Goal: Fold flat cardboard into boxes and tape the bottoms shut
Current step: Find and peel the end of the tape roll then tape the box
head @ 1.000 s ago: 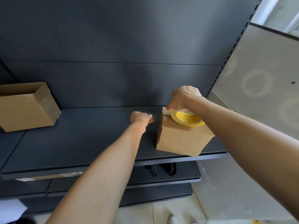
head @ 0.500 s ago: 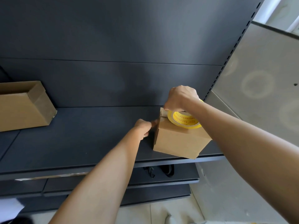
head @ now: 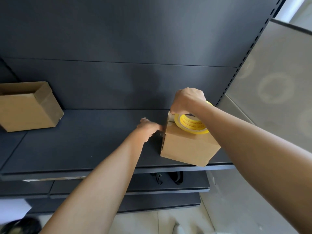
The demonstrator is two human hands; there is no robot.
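dark shelf (head: 81, 142) | dark back panel (head: 118, 36) | pale floor (head: 145, 223)

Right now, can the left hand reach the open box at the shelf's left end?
Likely yes. The left hand is beside the small box, and nothing stands on the shelf between it and the open box; a long sideways stretch, though.

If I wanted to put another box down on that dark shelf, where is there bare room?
The widest bare stretch of the dark metal shelf lies between the large open cardboard box at the left and the left hand. The right end is crowded: the small brown cardboard box, the yellow tape roll on top, and the right hand gripping it.
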